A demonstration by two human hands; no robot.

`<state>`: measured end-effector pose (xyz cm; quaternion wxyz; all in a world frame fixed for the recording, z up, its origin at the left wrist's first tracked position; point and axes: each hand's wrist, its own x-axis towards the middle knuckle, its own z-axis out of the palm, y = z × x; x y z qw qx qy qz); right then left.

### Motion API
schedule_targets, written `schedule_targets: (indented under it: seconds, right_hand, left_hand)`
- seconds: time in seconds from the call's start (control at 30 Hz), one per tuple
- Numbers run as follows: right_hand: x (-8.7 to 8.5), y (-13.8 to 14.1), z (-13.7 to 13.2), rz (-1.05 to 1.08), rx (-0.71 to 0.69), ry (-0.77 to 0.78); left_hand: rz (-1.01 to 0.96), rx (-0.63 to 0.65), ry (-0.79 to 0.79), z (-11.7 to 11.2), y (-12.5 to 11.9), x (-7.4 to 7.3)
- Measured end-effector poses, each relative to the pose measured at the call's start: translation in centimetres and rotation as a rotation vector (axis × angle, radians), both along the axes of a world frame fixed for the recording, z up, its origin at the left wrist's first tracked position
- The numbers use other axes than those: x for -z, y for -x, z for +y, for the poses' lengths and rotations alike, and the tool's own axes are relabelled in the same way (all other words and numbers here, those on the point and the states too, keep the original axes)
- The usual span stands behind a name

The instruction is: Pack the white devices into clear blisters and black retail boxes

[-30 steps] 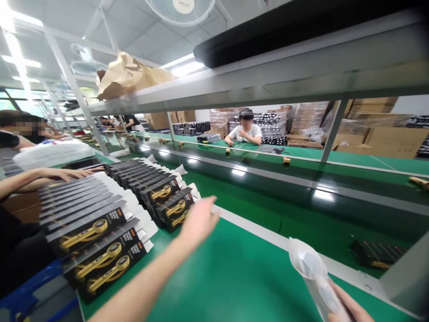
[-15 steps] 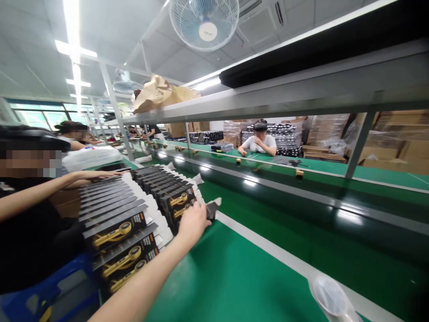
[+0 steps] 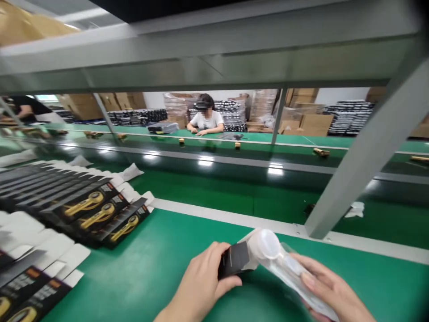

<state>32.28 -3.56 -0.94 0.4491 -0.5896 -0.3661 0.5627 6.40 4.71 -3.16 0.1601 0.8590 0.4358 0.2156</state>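
Observation:
My left hand [image 3: 203, 281] grips a black carton [image 3: 234, 259] by its near end, low in the middle of the view. My right hand [image 3: 330, 290] holds a white device in a clear plastic bag [image 3: 278, 257], fingers wrapped under it. The device's round head touches the open end of the carton. Both are just above the green bench [image 3: 150, 268].
Rows of flat black cartons with gold pictures [image 3: 97, 214] lie fanned out at left, white flaps showing. A grey slanted post [image 3: 355, 165] rises at right. Beyond the white rail runs a green conveyor [image 3: 234, 192]. Across it a person [image 3: 205, 120] sits among stacked boxes.
My left hand took a black carton from the row at left and brought it to the middle. My right hand moved the bagged device up to the carton's end. The view swung right and down.

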Motion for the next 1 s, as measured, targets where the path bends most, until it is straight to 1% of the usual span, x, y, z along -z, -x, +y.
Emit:
schedule_targets:
  seconds: [0.1,0.2,0.3,0.37,0.43,0.57,0.63,0.7,0.77,0.87,0.93,1.0]
  right_hand:
    - [-0.1,0.1,-0.3,0.077,-0.08,0.017]
    - [-0.5,-0.9,-0.5,0.034,-0.116,0.041]
    - [-1.5,-1.9,-0.5,-0.072,-0.183,0.051]
    - [-2.2,-2.1,-0.5,-0.154,-0.215,0.02]
    - [-2.8,-2.0,-0.6,-0.229,-0.231,-0.02]
    - [-3.3,-1.2,-0.9,-0.422,-0.266,-0.031]
    - [-3.1,-0.7,-1.1,-0.517,-0.301,-0.058]
    - [-2.4,-0.1,-1.2,-0.562,-0.314,-0.091]
    - [-1.4,0.4,-1.4,-0.531,-0.25,-0.087]
    - [0.2,1.0,-1.5,-0.422,-0.141,-0.072]
    - [0.9,1.2,-1.4,-0.434,-0.145,-0.071]
    - [1.3,1.5,-1.3,-0.499,-0.167,-0.07]
  left_hand:
    - [0.001,0.051,-0.031,-0.1,-0.2,0.4]
    - [0.016,0.104,-0.103,-0.4,-0.1,0.7]
    - [-0.025,0.187,-0.215,-0.5,0.1,0.9]
    - [-0.034,0.226,-0.275,-0.6,0.2,0.9]
    - [-0.01,0.27,-0.317,-0.7,0.1,0.8]
    - [0.026,0.373,-0.377,-1.2,-0.5,0.1]
    - [0.039,0.385,-0.391,-1.4,-0.9,-0.2]
    - [0.058,0.385,-0.402,-1.4,-1.1,-0.5]
    - [0.086,0.422,-0.412,-1.5,-1.3,-0.8]
    - [0.13,0.478,-0.443,-1.7,-1.5,-1.3]
    - [0.142,0.473,-0.466,-1.8,-1.6,-1.5]
    - [0.143,0.47,-0.473,-1.8,-1.8,-1.6]
